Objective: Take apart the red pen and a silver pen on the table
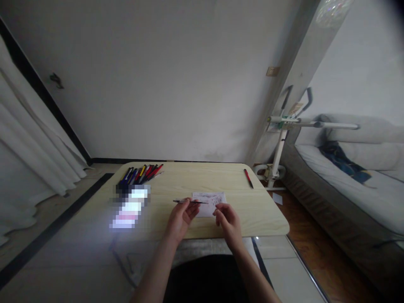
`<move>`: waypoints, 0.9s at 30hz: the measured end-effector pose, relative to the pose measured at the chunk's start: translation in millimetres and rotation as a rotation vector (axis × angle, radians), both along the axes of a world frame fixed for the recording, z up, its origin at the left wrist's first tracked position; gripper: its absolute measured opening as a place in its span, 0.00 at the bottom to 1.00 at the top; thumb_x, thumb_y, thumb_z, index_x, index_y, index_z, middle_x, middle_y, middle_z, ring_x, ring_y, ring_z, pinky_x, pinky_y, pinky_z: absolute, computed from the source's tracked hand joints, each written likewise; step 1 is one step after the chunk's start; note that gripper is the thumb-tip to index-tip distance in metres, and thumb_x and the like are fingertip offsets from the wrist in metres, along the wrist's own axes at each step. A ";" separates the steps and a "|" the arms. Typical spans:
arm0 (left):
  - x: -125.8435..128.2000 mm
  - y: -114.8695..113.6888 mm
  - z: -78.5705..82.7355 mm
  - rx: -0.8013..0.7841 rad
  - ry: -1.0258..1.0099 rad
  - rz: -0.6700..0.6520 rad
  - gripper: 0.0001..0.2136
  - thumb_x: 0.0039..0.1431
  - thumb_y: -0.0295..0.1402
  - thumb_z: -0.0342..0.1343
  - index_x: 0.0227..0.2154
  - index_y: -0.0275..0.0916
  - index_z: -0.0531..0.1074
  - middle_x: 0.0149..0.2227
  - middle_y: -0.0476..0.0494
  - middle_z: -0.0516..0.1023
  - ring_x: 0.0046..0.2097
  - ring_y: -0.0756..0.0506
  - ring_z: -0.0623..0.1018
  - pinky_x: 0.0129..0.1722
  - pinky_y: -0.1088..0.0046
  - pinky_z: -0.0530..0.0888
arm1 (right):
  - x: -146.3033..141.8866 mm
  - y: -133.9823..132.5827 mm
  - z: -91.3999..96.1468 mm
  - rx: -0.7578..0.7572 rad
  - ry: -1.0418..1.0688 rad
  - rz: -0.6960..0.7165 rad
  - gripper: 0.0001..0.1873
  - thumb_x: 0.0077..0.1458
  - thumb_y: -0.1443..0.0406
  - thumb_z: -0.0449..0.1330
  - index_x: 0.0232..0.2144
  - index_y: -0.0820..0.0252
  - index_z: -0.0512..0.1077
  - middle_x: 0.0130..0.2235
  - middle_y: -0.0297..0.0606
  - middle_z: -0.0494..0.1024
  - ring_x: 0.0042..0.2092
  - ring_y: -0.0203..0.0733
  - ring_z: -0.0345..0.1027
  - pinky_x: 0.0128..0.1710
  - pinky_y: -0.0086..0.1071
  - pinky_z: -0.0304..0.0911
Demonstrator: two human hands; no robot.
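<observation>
My left hand (181,216) is closed in a pinch around a slim dark pen (179,201), which lies almost level across the fingertips and points right. Beneath its tip is a white sheet of paper (205,211) with dark marks or writing on its upper part. My right hand (229,221) hovers at the paper's right edge. Its fingers are curled, thumb and forefinger close together; whatever may be between them is too small to make out.
On the pale wooden table (189,179), a row of several pens (140,174) lies at the back left, beside a blurred-out bright screen (129,208). One red and black pen (248,179) rests near the right edge. A white exercise frame (277,155) and a sofa (341,168) stand right.
</observation>
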State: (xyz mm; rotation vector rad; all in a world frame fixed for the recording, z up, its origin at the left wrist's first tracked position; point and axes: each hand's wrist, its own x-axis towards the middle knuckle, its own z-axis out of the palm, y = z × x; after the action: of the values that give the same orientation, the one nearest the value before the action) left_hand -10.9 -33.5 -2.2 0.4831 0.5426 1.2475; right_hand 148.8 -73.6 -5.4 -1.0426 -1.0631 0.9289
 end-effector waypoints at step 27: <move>-5.5 9.2 -3.1 -0.214 -0.145 0.078 0.05 0.48 0.27 0.59 0.30 0.33 0.73 0.26 0.47 0.73 0.26 0.53 0.72 0.26 0.78 0.70 | 53.5 45.8 30.1 -0.521 -1.319 0.016 0.10 0.46 0.58 0.58 0.24 0.58 0.70 0.26 0.36 0.74 0.29 0.38 0.65 0.25 0.28 0.48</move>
State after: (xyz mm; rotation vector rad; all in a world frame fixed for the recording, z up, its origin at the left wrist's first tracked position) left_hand -16.4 -24.4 -5.2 0.1911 0.5681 1.2707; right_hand 202.2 -27.7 24.7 -2.2074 -1.9221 0.4417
